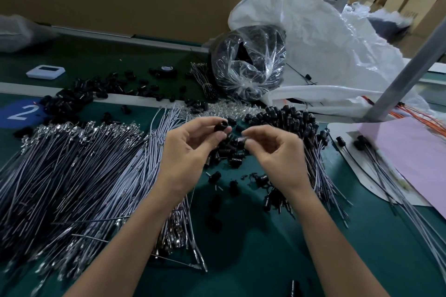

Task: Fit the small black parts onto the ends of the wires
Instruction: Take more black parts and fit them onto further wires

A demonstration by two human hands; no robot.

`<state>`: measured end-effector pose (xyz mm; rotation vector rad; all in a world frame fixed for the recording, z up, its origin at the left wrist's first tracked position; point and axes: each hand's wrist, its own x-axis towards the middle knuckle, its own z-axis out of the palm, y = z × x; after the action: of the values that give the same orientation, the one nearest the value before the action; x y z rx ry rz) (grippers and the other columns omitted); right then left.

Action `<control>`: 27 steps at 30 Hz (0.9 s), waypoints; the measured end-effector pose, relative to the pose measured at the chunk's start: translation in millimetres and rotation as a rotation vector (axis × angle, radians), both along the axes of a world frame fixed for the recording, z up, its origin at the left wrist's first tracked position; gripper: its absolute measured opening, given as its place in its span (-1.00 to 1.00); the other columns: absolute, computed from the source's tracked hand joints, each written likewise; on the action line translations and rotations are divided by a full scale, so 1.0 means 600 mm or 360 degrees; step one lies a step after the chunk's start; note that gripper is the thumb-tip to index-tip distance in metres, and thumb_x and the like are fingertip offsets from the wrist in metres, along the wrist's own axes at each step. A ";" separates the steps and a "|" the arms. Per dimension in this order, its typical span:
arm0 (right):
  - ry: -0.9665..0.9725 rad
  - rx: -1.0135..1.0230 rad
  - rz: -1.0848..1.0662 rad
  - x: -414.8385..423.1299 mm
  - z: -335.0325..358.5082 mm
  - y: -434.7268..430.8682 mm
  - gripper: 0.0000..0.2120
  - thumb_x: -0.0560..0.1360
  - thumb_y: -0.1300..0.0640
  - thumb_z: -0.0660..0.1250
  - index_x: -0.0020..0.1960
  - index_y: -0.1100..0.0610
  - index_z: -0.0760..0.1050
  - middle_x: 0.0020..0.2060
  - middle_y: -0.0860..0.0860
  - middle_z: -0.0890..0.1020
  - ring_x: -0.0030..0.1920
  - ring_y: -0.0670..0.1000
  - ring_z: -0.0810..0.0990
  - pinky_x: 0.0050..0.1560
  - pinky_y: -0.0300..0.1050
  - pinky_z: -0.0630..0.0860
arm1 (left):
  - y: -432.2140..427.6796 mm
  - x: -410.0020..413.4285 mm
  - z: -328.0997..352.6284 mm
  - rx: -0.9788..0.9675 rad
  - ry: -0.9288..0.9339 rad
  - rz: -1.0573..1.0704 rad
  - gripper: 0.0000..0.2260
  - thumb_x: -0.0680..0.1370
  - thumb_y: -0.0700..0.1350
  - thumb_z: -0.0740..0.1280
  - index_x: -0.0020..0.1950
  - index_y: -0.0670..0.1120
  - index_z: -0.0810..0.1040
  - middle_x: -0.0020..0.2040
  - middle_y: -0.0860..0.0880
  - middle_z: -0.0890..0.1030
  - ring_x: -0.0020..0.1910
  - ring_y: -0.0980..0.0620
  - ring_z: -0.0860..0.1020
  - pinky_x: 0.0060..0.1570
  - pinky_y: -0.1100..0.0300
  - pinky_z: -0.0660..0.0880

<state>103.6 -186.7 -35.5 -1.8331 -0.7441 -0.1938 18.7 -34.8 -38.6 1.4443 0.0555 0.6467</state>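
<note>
My left hand (190, 149) pinches a small black tubular part (221, 126) between thumb and fingertips, held above the green table. Just to its right, my right hand (272, 152) has its fingers curled and pinches something small and pale (242, 139) at the fingertips; it is blurred. A big spread of grey wires (79, 176) with metal ends lies to the left. Loose black parts (229, 152) lie under my hands. Wires with black parts fitted (299, 125) are piled to the right.
A clear bag of black parts (248, 65) stands behind, against a large white plastic sack (325, 38). More loose black parts (101, 91) litter the back left. A pink sheet (415, 159) and a grey metal post (405, 77) are at the right. A white device (45, 71) lies far left.
</note>
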 end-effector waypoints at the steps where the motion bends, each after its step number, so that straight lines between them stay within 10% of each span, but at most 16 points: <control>1: -0.0020 -0.0082 0.0032 -0.003 -0.003 0.004 -0.79 0.45 0.38 0.43 -0.07 0.09 0.68 -0.22 -0.11 0.71 -0.21 -0.14 0.68 -0.11 -0.30 0.59 | 0.000 -0.001 0.003 -0.0050 -0.0061 -0.0047 -0.79 0.41 -0.19 0.42 0.04 -0.07 0.65 -0.06 -0.02 0.73 0.01 0.00 0.69 0.06 0.22 0.58; 11: 0.0244 0.0116 0.0169 -0.004 0.004 0.004 -0.89 0.42 0.31 0.50 -0.11 0.14 0.67 -0.23 0.00 0.72 -0.19 -0.03 0.70 -0.08 -0.19 0.62 | 0.005 -0.008 0.010 -0.0204 -0.0288 -0.0300 -0.78 0.45 -0.28 0.39 0.03 -0.05 0.69 0.05 -0.10 0.71 0.15 -0.12 0.64 0.13 0.17 0.54; 20: 0.0146 -0.0388 0.0266 -0.016 -0.021 0.024 -0.85 0.45 0.27 0.47 -0.03 0.07 0.67 -0.27 -0.15 0.65 -0.27 -0.19 0.58 -0.19 -0.40 0.48 | 0.006 -0.008 0.010 -0.0248 -0.0267 -0.0249 -0.81 0.48 -0.25 0.35 0.07 -0.14 0.60 0.06 -0.06 0.71 0.15 -0.03 0.65 0.10 0.26 0.53; 27: 0.0420 0.0249 0.0462 -0.037 -0.003 0.042 -0.92 0.50 0.21 0.43 -0.02 0.17 0.65 -0.17 0.11 0.70 -0.16 0.12 0.65 -0.04 0.13 0.58 | -0.002 -0.004 0.005 -0.0219 -0.0214 -0.0260 -0.80 0.48 -0.20 0.37 0.09 -0.18 0.60 0.03 -0.08 0.72 0.10 -0.01 0.66 0.04 0.27 0.56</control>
<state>81.3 -161.3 -37.2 -1.5449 -0.7745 0.1721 16.1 -35.8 -35.3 1.2554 -0.1202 0.5928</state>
